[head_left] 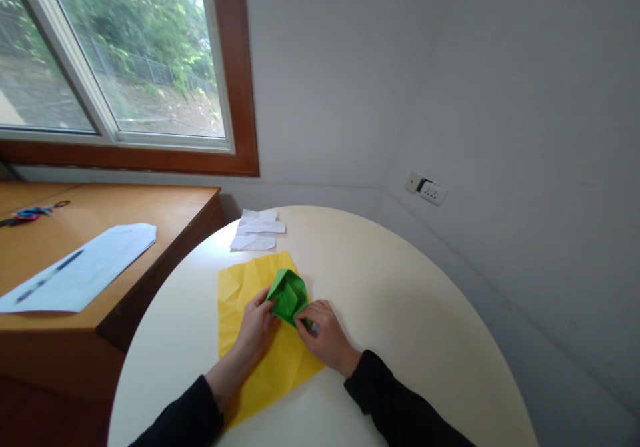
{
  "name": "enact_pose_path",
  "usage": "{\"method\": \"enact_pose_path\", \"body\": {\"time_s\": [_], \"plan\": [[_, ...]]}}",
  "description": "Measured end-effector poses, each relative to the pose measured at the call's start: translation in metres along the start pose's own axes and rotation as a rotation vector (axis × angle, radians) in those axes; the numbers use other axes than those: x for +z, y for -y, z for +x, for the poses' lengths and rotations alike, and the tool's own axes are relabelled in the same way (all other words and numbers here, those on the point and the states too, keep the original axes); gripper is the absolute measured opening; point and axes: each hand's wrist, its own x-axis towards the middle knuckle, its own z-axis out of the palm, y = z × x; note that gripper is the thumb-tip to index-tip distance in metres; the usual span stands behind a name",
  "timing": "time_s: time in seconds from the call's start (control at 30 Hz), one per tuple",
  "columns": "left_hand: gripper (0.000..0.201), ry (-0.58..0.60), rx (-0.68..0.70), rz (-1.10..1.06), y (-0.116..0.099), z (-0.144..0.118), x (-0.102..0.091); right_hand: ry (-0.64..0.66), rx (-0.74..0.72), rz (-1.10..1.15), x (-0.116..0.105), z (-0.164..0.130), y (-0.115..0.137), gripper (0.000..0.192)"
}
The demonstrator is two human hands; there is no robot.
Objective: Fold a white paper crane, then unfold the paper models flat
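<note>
A partly folded green paper (287,294) rests on a creased yellow sheet (239,287) lying on a round white table (400,313). My left hand (256,327) pinches the green paper's left edge with its fingertips. My right hand (324,337) presses and grips the paper's lower right corner. Both of my arms wear black sleeves.
A few white paper slips (256,231) lie at the table's far edge. To the left stands a wooden desk (150,213) with a white sheet (83,270) and scissors (31,213) on it. A wall socket (427,190) is on the right wall; a window (125,60) is above the desk.
</note>
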Motion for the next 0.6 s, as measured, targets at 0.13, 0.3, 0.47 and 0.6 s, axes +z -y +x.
{"method": "enact_pose_path", "body": {"time_s": [0.13, 0.3, 0.47, 0.6], "plan": [[0.031, -0.002, 0.004, 0.007, 0.0013, 0.0016, -0.0013, -0.033, -0.059, -0.031, -0.0013, 0.0008, 0.0009, 0.014], [0.025, -0.003, 0.004, -0.011, 0.0027, 0.0044, -0.0026, -0.104, -0.161, -0.072, -0.0045, 0.0013, 0.0025, 0.014], [0.022, -0.020, -0.008, -0.004, 0.0040, 0.0045, -0.0023, -0.158, -0.161, -0.077, -0.0041, 0.0000, -0.0007, 0.014], [0.026, -0.020, -0.002, 0.010, 0.0042, 0.0036, -0.0009, -0.212, -0.084, -0.040, -0.0044, -0.0015, -0.0037, 0.013]]}}
